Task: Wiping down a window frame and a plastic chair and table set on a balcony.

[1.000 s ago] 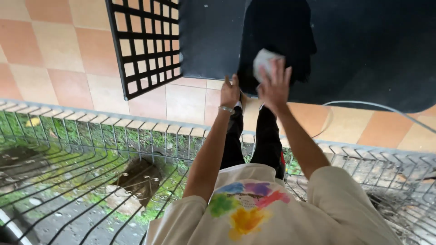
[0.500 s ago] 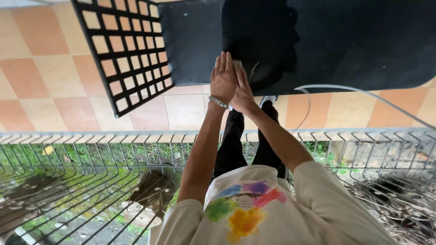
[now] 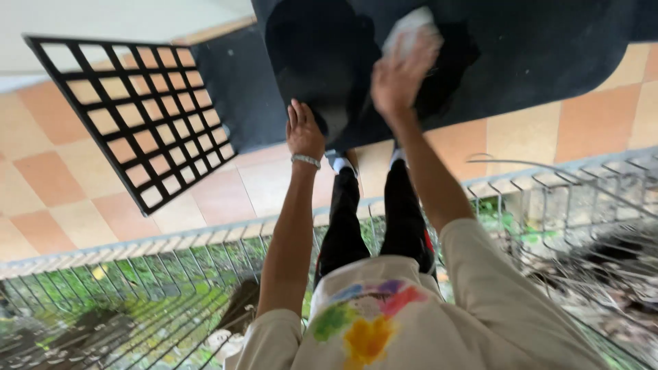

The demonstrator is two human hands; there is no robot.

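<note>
Hands on a dark glossy panel, one flat, one pressing a white cloth.

Nearest is a pale shirt with paint splotches, black trousers beyond it. The left hand lies open and flat on the panel's lower edge, holding nothing. The right hand is blurred, fingers spread over the cloth, pressing it higher on the panel. The panel's long axis runs left to right. Beyond: orange checkered tiles, a black grid frame, a metal grille over greenery.
</note>
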